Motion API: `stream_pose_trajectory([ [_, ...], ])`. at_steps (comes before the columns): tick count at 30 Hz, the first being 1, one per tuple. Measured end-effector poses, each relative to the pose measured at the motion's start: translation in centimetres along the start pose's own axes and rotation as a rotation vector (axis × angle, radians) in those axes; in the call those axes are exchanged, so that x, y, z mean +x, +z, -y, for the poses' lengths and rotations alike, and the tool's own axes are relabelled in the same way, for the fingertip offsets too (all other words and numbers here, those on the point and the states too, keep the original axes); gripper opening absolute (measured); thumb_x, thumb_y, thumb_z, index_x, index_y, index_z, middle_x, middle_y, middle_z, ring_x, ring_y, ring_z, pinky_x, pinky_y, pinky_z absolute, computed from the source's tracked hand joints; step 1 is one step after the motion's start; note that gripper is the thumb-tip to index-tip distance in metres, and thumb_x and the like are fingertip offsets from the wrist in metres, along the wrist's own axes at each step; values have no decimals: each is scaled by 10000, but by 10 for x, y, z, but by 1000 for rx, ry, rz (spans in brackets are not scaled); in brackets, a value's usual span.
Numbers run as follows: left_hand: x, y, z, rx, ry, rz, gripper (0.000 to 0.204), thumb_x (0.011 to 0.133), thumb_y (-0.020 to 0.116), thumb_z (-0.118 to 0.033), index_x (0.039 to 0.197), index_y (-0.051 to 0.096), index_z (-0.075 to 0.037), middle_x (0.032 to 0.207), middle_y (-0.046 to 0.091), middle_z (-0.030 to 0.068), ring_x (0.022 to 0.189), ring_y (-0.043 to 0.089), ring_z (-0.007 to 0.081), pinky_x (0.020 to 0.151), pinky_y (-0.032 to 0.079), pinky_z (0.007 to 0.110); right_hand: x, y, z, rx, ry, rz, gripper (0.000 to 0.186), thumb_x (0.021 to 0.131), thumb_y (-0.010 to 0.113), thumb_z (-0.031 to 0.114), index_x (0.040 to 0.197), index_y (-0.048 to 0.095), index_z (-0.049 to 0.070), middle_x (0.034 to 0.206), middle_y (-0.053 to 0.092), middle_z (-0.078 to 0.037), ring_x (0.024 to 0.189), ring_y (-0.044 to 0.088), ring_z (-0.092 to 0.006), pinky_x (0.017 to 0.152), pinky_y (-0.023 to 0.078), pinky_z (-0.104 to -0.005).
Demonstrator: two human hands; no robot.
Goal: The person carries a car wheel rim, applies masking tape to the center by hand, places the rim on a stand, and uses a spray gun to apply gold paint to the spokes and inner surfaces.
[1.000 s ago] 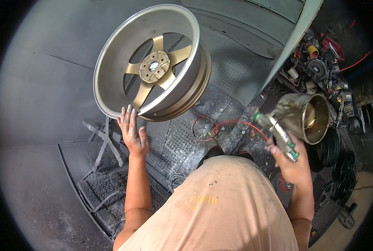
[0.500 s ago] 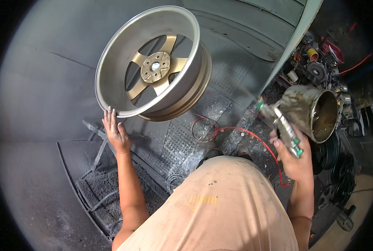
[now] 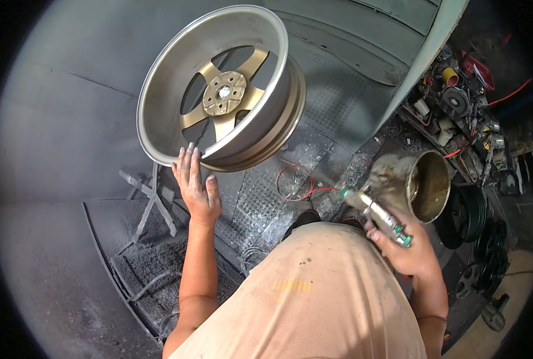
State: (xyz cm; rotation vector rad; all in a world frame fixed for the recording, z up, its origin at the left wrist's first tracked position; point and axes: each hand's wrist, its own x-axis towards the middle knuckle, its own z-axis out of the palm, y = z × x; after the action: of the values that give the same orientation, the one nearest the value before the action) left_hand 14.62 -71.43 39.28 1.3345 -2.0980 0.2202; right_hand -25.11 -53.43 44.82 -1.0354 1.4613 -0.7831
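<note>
Plainly, a gold-spoked wheel point(image 3: 224, 94) with a silvery barrel sits tilted above the floor point(image 3: 260, 191), its hollow side facing the person; what bears it is hidden. At the wheel's lower edge is the left hand point(image 3: 199, 194), its grip wide open with fingers straight and fingertips at the lip; whether they press cannot be told. Well to the wheel's lower right, the right hand point(image 3: 407, 239) has its grip closed around a spray gun point(image 3: 375, 215), whose trigger cannot be made out. A stained metal cup point(image 3: 392, 179) hangs beside the gun, their join blurred. Below the wheel, crossed bars point(image 3: 153, 197) stand leftward, a red hose point(image 3: 322, 189) loops rightward, and a shirt point(image 3: 338, 299) bears a yellow patch point(image 3: 294, 285) too faint to read. Far right of the wheel, piled clutter point(image 3: 451, 102) fades into shadow.
</note>
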Motion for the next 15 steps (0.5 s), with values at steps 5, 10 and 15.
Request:
stream_pose_trajectory([
  [5, -2, 1, 10, -3, 11, -11, 605, 1064, 404, -476, 1431, 545, -17, 1495, 529, 168, 1459, 402, 378, 1220, 175, 563, 14, -14, 7, -18, -65, -310, 332, 942, 704, 134, 1245, 657, 6, 1006, 738, -39, 907, 659, -106, 847, 518, -284],
  [10, 0, 0, 19, 12, 28, -26, 585, 1073, 378, -453, 1419, 561, -19, 1486, 542, 166, 1457, 412, 379, 1215, 206, 565, 18, -12, 0, 32, -84, -261, 282, 951, 702, 124, 1204, 653, 8, 977, 706, -14, 852, 608, -65, 738, 507, -248],
  [15, -1, -1, 43, -45, 49, -77, 575, 1066, 430, -464, 1357, 612, -2, 1424, 594, 171, 1416, 463, 385, 1210, 222, 561, -4, -1, 2, 188, 21, 114, 306, 919, 742, 143, 1173, 660, -8, 960, 705, -28, 718, 608, -56, 609, 493, -231],
])
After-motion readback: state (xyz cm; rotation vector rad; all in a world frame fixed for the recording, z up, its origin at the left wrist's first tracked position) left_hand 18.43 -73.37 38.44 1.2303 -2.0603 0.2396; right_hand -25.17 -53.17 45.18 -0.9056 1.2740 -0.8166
